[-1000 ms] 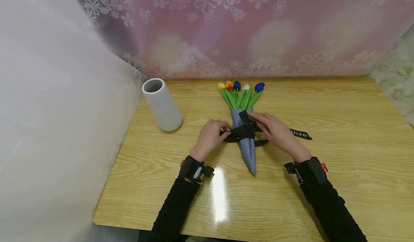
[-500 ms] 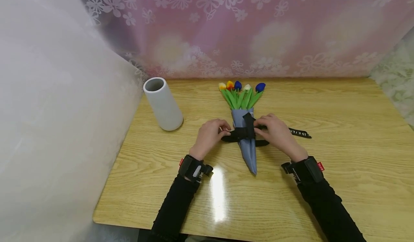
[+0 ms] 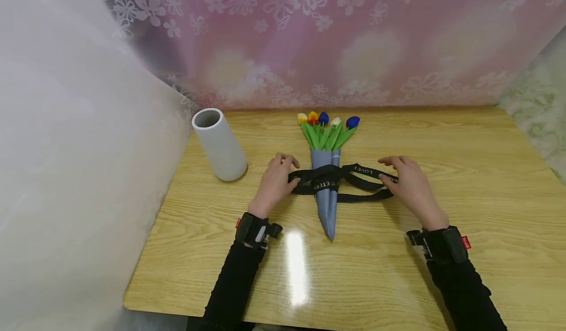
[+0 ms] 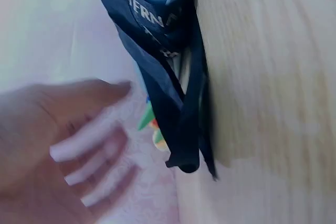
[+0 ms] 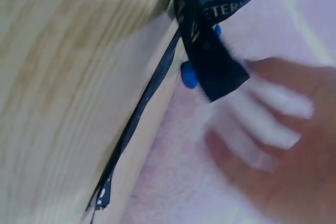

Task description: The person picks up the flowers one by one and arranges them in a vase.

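Note:
A small bouquet of tulips (image 3: 327, 137), in blue, white, and orange-yellow, lies on the table in a grey-blue wrap (image 3: 326, 213) that narrows toward the near side. Black ribbon (image 3: 328, 185) with pale lettering circles the wrap, crosses over its front and stretches out to both sides. My left hand (image 3: 272, 183) is by the ribbon's left loop; in the left wrist view its blurred fingers are spread, apart from the ribbon (image 4: 163, 87). At the right ribbon ends my right hand (image 3: 412, 188) has thumb and fingers parted; the right wrist view blurs them beside one ribbon end (image 5: 218, 74).
A white vase (image 3: 219, 147) stands at the left, beyond my left hand. The wooden table (image 3: 486, 198) meets a pink floral curtain (image 3: 309, 51) at the back and a white sheet (image 3: 88, 149) at the left.
Both hands, earlier pinching the ribbon close to the wrap, have moved apart, the right one farther. The ribbon now lies crossed and drawn outward. The bouquet has shifted slightly left.

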Available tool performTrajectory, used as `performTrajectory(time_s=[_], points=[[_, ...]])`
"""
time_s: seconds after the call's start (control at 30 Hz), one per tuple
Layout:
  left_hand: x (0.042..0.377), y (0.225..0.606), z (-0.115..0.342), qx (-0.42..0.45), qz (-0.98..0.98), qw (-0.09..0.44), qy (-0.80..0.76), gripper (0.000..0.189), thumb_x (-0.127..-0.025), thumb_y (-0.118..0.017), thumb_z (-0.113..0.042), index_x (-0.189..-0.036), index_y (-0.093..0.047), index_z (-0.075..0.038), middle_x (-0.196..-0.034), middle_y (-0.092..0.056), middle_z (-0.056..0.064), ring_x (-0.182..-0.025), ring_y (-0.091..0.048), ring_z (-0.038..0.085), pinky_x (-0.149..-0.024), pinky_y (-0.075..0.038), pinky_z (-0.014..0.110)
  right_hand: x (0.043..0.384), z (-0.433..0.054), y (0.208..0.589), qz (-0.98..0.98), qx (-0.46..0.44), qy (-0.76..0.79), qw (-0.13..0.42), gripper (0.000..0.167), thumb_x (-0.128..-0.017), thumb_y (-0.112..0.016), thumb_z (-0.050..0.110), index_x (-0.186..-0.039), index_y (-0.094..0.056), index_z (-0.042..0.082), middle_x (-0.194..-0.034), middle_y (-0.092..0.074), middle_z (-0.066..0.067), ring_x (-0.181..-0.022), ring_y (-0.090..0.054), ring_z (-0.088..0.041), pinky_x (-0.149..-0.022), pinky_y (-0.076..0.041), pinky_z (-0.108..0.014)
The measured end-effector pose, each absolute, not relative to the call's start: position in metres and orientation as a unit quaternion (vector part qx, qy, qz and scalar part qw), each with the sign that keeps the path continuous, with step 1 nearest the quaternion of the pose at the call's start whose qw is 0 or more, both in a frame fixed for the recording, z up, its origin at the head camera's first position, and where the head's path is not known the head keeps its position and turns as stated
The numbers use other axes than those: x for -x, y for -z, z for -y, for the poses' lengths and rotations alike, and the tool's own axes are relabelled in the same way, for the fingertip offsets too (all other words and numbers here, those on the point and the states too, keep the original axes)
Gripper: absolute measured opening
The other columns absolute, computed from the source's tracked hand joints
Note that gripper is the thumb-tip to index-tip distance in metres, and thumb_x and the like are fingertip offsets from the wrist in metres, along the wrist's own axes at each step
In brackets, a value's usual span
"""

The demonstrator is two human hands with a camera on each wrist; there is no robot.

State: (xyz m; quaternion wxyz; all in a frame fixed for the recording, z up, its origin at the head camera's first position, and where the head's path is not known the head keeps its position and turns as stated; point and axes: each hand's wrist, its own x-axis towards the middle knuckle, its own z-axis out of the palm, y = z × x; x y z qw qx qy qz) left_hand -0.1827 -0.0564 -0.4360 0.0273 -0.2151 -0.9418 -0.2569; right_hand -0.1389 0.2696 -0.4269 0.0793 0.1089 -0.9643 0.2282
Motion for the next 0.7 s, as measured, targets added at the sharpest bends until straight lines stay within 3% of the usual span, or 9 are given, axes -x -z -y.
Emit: performTrajectory(time_s=[0.1,0.27,0.4,0.5,0.7], points=[[0.184,0.433,0.050,0.280,0.920,0.010,0.275,0.015,-0.096,-0.072,-0.015,-0.110,-0.070,-0.011,-0.113,-0.066,0.007,-0.102,-0.063,0.023,-0.086,-0.054,0.034,0.142,-0.259,0.430,0.946,-0.197,-0.240,0.092,0.022,-0.093,-0.074,0.006,-0.115,-0.072,0.005,-0.110,-0.067,-0.016,-0.101,-0.063,-0.037,-0.080,-0.053,-0.052],[0.184,0.433,0.045,0.318,0.917,-0.058,0.235,0.013,-0.099,-0.068,-0.021,-0.109,-0.075,-0.015,-0.104,-0.073,0.000,-0.096,-0.068,0.015,-0.084,-0.055,0.029,0.144,-0.250,0.433,0.942,-0.256,-0.218,0.005,0.017,-0.096,-0.070,0.011,-0.112,-0.076,0.011,-0.110,-0.071,-0.007,-0.094,-0.068,-0.027,-0.076,-0.056,-0.044],[0.182,0.439,0.049,0.302,0.932,-0.067,0.187,0.014,-0.098,-0.069,-0.021,-0.109,-0.076,-0.015,-0.107,-0.072,0.003,-0.102,-0.068,0.019,-0.089,-0.056,0.033,0.141,-0.254,0.436,0.952,-0.240,-0.190,-0.026,0.018,-0.097,-0.068,0.012,-0.113,-0.076,0.008,-0.111,-0.070,-0.012,-0.095,-0.068,-0.030,-0.080,-0.056,-0.047],[0.178,0.442,0.056,0.275,0.943,-0.056,0.177,0.015,-0.097,-0.071,-0.020,-0.109,-0.076,-0.013,-0.104,-0.068,0.006,-0.097,-0.067,0.022,-0.086,-0.056,0.035,0.136,-0.260,0.437,0.960,-0.214,-0.177,-0.028,0.020,-0.097,-0.068,0.012,-0.114,-0.075,0.005,-0.113,-0.067,-0.016,-0.097,-0.066,-0.033,-0.081,-0.055,-0.049],[0.169,0.444,0.077,0.203,0.966,-0.027,0.157,0.031,-0.097,-0.071,-0.025,-0.122,-0.069,-0.007,-0.106,-0.065,0.013,-0.087,-0.066,0.027,-0.074,-0.057,0.038,0.126,-0.279,0.435,0.977,-0.145,-0.154,-0.040,0.034,-0.098,-0.067,0.014,-0.126,-0.065,-0.007,-0.106,-0.061,-0.022,-0.079,-0.061,-0.028,-0.063,-0.049,-0.040]])
